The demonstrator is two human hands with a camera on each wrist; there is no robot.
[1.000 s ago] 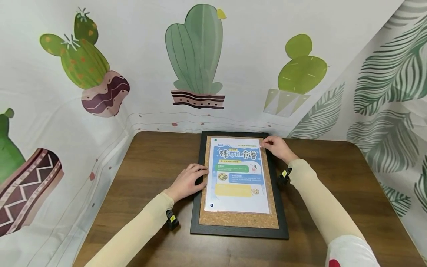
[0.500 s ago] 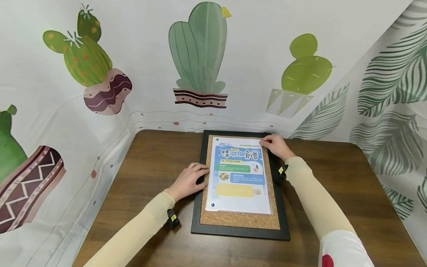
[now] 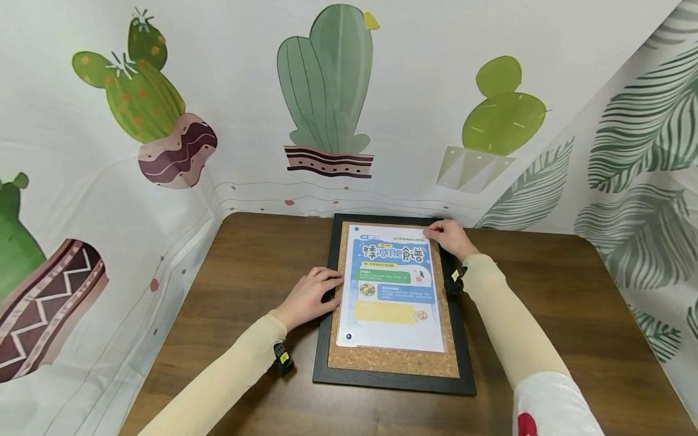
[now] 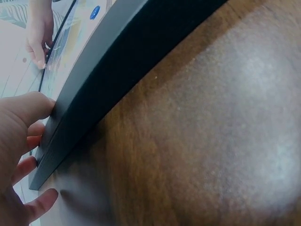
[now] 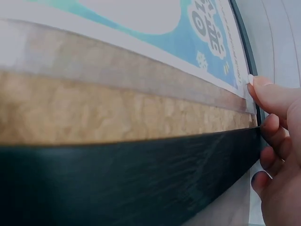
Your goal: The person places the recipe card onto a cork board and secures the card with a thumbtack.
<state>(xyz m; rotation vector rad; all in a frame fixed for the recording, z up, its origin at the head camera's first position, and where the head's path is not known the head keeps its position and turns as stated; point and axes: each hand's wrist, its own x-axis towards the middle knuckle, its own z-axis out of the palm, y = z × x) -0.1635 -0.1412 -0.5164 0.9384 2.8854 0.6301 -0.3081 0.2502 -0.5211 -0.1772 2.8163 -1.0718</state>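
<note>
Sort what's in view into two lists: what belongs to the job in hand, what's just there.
In the job:
printed sheet
framed cork board
green pin
blue pin
left hand
right hand
small white piece at its thumb tip, possibly a pin

Just there:
table
cactus backdrop
left wrist camera
right wrist camera

Poster [image 3: 389,287]: printed paper, glossy clear plastic film [image 5: 141,70]. Corkboard [image 3: 392,361]: rough, grainy. Frame [image 3: 392,385]: matt wood-grain. Tabletop [image 3: 262,254]: wood-look, shiny.

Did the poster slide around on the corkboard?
No, the poster shows no slide either way: its bottom corners sit about as far from the black frame as before.
</note>
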